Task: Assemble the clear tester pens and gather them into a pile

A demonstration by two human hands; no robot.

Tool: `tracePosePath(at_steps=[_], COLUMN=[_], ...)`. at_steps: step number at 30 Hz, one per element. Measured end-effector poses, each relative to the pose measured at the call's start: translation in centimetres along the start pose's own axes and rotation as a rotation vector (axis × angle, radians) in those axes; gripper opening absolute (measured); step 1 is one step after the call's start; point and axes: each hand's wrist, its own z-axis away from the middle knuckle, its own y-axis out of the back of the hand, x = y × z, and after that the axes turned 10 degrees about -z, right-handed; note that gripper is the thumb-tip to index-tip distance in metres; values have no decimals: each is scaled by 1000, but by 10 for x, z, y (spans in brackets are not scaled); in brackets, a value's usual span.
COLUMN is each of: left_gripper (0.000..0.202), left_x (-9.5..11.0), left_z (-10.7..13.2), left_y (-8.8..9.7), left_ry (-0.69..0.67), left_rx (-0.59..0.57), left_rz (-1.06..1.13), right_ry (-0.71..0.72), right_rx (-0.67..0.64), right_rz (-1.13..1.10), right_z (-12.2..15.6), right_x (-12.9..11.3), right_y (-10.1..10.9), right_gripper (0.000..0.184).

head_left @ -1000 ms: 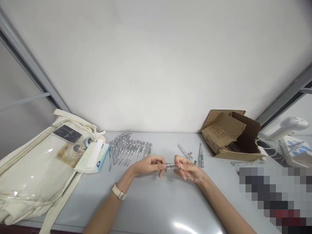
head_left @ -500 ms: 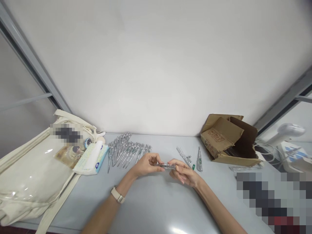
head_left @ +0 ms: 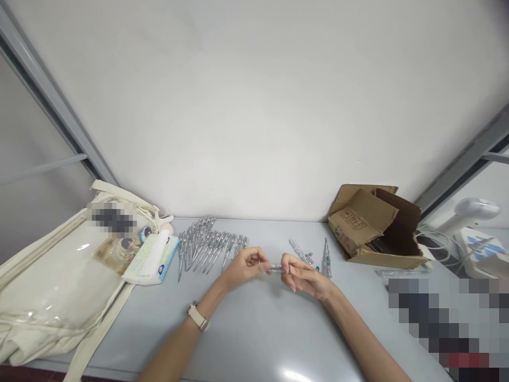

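- Left hand (head_left: 245,267) and right hand (head_left: 306,277) a little further apart than a moment ago, fingers of both pinching a short clear tester piece (head_left: 276,268)
- Piece held in the air over the middle of the worktop (head_left: 262,334)
- Row of tester screwdrivers (head_left: 209,246) along the far edge, beyond the left hand
- Loose tester parts (head_left: 299,251) and one upright tester (head_left: 326,259) just beyond the right hand
- Cardboard box (head_left: 369,228) near the far right corner
- Open room between hands and near edge
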Motion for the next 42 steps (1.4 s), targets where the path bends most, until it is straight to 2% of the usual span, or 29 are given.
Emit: tracePosePath(at_steps=[5, 7, 11, 16, 22, 25, 27, 31, 36, 42], left_gripper=[41, 41, 40, 37, 27, 24, 24, 23, 33, 34], left_x=[3, 0, -3, -6, -19, -19, -16, -5, -2, -7], left_z=[3, 2, 0, 1, -3, -3, -1, 5, 4, 1], left_y=[0, -4, -13, -16, -20, -24, -26, -24, -24, -28], left_ry=[36, 47, 9, -15, -89, -115, -104, -110, -58, -83], left_rx=[-248, -275, -113, 36, 263, 308, 280, 134, 19, 39], left_rz=[33, 40, 28, -32, -234, -269, -262, -158, -116, -147], right_ry=[-3, 5, 43, 34, 79, 106, 118, 123, 81, 49], right_rx=[-60, -65, 28, 97, 93, 88, 85, 109, 72, 79], right_rz=[25, 25, 18, -60, -69, -81, -83, -49, 3, 39], right_z=[1, 1, 1, 1, -5, -7, -6, -3, -2, -2], right_x=[-4, -5, -3, 3, 8, 9, 9, 6, 2, 2], right_y=[-3, -4, 2, 6, 4, 6, 9, 12, 12, 14], right_gripper=[24, 22, 20, 42, 16, 15, 16, 19, 20, 20])
